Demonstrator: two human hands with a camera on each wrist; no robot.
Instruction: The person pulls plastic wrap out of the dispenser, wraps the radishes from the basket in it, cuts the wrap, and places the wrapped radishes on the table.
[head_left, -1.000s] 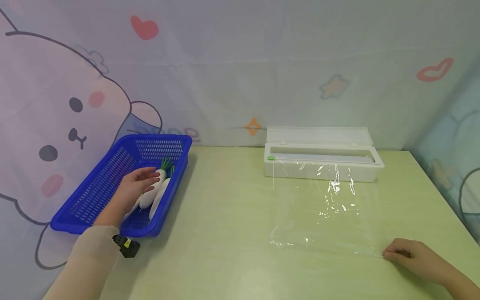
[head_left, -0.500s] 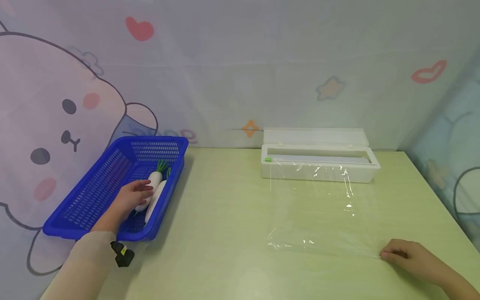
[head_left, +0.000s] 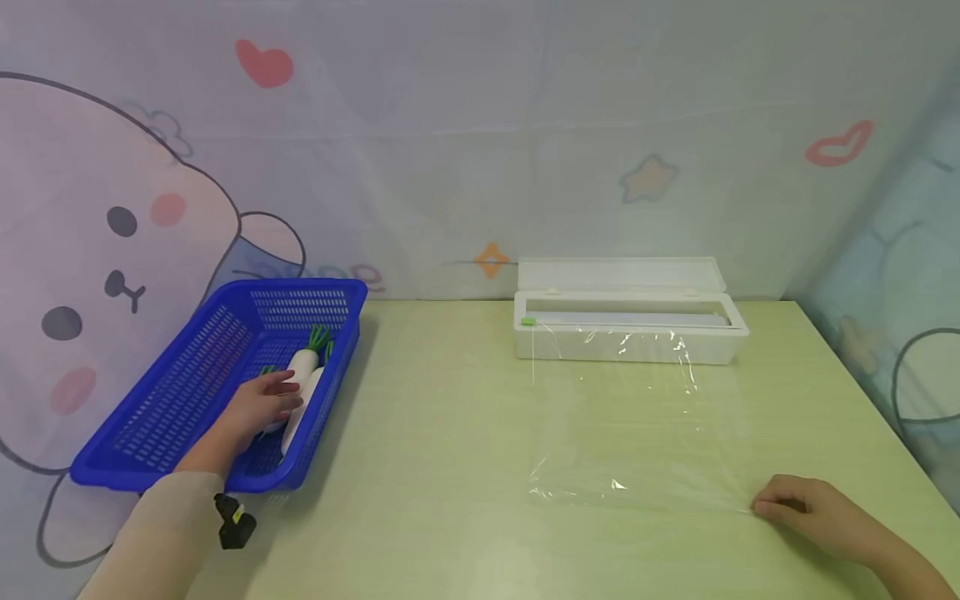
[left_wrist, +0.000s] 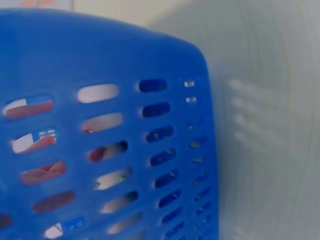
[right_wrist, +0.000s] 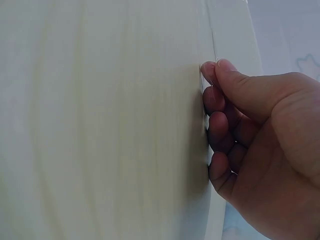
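Note:
White radishes (head_left: 303,364) with green tops lie along the right side of a blue plastic basket (head_left: 161,400). My left hand (head_left: 258,404) reaches over the basket's near rim, its slightly bent fingers spread over the radishes; its thumb is hidden. In the left wrist view, the basket wall (left_wrist: 125,55) covers most of the hand, with bits of fingers and white showing through the slots. At the front right, my right hand (head_left: 813,512) pinches a corner of clear cling film (head_left: 615,483) between thumb and forefinger. The film stretches from a white dispenser box (head_left: 630,346).
The dispenser's lid (head_left: 618,273) stands raised at the back, and a green slide cutter (head_left: 528,322) sits at the left end of its bar. A pale wood-grain table (head_left: 427,467) lies under everything. A printed cloth (head_left: 420,150) hangs behind.
My left hand has lowered a little toward the radishes, fingers still spread. The right hand keeps its pinch on the film. The whole head view has shifted slightly, moving everything left.

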